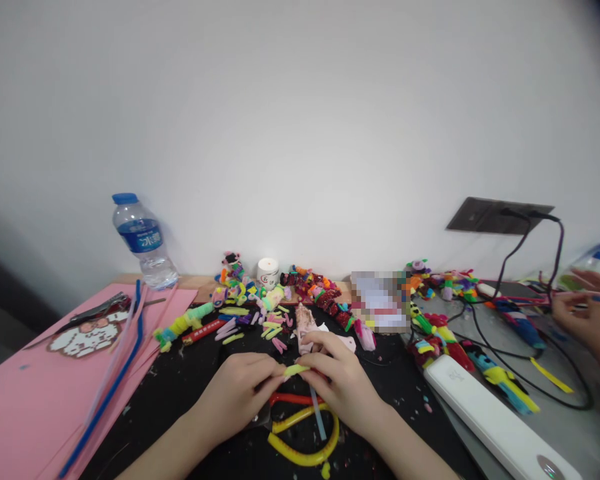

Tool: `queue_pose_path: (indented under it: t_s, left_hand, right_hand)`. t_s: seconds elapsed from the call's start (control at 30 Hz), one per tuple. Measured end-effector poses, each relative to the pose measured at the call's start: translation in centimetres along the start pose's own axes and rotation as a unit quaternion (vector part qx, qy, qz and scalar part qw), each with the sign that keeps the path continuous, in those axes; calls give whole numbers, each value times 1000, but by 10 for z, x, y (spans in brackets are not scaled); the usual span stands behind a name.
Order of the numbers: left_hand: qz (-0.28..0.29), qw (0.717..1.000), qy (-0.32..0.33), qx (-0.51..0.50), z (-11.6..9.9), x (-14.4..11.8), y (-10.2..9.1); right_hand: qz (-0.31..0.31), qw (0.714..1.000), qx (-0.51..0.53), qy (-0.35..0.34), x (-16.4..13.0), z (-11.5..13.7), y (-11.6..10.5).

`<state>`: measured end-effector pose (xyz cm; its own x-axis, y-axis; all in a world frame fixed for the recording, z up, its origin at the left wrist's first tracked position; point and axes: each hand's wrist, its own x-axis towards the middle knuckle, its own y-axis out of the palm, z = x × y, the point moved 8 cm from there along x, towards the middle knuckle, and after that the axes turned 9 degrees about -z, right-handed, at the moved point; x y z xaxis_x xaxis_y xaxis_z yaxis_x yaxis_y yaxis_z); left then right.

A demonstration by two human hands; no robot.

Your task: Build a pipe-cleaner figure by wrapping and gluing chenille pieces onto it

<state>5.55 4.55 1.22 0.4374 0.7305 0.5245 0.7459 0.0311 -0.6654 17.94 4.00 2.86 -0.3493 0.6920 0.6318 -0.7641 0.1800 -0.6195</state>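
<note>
Directly between left hand (244,385) and right hand (342,375): yellow-green strip (295,370).

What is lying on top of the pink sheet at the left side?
On the pink sheet lie a dark pointed tool, a brown-edged white cutout, a long blue stem and paler strips. The surface beneath the cutout is covered, so it cannot be seen.

One head-worn view faces forward and down, close over the tabletop (570,433) toward the wall (300,133), upper-right corner perhaps obscured.
</note>
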Motion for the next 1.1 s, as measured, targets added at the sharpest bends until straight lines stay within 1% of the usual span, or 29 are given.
queue_pose_path:
  t_s: [0.3,0.53,1.1]
  left_hand:
    - [1,1000,-11,-1,2,0,1]
    - [15,1000,-12,-1,4,-1,2]
    - [5,1000,-16,-2,5,-1,0]
  right_hand:
    - [1,1000,2,-3,-1,-1,2]
    - [-11,1000,-12,-3,0,-2,-2]
    - [-10,1000,-18,12,0,-5,-4]
